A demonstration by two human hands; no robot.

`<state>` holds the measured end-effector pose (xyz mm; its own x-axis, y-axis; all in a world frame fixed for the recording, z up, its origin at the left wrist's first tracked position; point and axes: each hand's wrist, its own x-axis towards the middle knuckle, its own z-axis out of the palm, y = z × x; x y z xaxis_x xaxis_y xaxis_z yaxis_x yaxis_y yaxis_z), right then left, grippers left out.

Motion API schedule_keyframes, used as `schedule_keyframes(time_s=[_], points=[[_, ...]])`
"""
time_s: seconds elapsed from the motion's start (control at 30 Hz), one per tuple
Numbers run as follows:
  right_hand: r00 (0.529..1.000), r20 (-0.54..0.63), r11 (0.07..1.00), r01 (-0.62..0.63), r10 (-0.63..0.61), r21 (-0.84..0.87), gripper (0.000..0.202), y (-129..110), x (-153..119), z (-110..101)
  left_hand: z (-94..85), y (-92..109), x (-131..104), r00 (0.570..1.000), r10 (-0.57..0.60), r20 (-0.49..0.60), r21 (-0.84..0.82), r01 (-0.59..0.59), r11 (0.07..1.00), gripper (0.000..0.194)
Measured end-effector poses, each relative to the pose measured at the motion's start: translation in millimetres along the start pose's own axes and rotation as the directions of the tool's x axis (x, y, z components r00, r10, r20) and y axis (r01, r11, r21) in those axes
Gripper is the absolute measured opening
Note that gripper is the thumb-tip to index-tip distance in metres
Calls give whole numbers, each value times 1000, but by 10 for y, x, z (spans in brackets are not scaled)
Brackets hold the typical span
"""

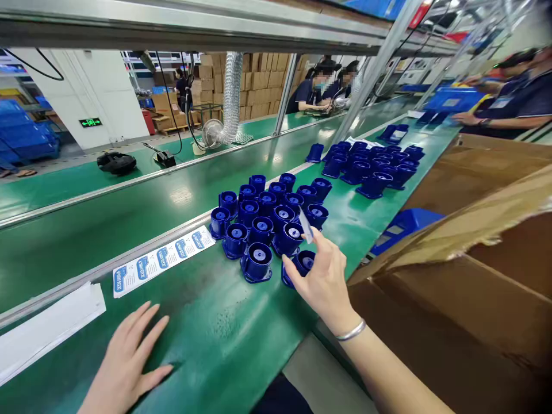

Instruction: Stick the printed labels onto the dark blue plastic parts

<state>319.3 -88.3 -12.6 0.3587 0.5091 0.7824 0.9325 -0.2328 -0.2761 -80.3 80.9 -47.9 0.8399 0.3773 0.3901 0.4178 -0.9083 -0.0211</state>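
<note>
Holding a label (pixel 307 226), apparently on its index fingertip, my right hand (pixel 325 279) spreads thumb and index by blue cups (pixel 259 253) at twelve o'clock. Left hand (pixel 125 356), at ten, lies open, well apart. I'd judge part-way: five printed labels (pixel 163 257) sit at eleven. Green bench (pixel 211 339) spans between hands; its edge runs toward one.
</note>
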Motion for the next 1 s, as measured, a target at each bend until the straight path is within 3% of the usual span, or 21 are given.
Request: schedule_keyframes(time_s=[0.13, 0.27, 0.37, 0.47, 0.6, 0.67, 0.73, 0.77, 0.8, 0.87, 0.93, 1.0], points=[[997, 60, 998, -48, 45, 46, 73, 227, -155, 121, 118, 430, 504, 959, 254, 123, -67, -247, 967, 81], [998, 60, 991, -5, -3, 133, 69, 247, -130, 295, 304, 840, 972, 909, 362, 208, -233, -313, 921, 71], [999, 37, 987, 19, -26, 157, 66, 313, -67, 405, 422, 965, 1140, 904, 352, 244, -323, -266, 908, 68], [1000, 15, 986, 24, -27, 163, 67, 398, -34, 426, 477, 934, 1138, 925, 290, 245, -379, -184, 907, 66], [994, -103, 969, 65, -41, 239, 71, 276, 36, 207, 430, 889, 987, 956, 147, 253, -508, 2, 861, 61], [985, -169, 937, 77, -20, 340, 71, 55, 112, 21, 374, 969, 900, 964, 50, 262, -631, 132, 765, 57], [982, -183, 880, 47, 46, 473, 63, -251, 193, -138, 308, 1128, 826, 959, -51, 279, -783, 258, 566, 53], [987, -149, 853, 26, 61, 521, 55, -423, 225, -183, 273, 1223, 796, 950, -92, 300, -856, 310, 414, 51], [993, -101, 839, 7, 57, 544, 42, -601, 245, -196, 236, 1317, 773, 935, -125, 332, -910, 352, 218, 51], [999, -5, 766, 33, -39, 642, 32, -954, 241, -115, 148, 1457, 738, 887, -166, 432, -886, 382, -263, 56], [975, 48, 600, 95, -217, 794, 37, -1280, 183, 80, 41, 1480, 712, 819, -221, 529, -692, 266, -671, 63], [926, -28, 430, 202, -377, 880, 52, -1557, 91, 310, -71, 1369, 676, 737, -304, 604, -515, 69, -855, 55]])
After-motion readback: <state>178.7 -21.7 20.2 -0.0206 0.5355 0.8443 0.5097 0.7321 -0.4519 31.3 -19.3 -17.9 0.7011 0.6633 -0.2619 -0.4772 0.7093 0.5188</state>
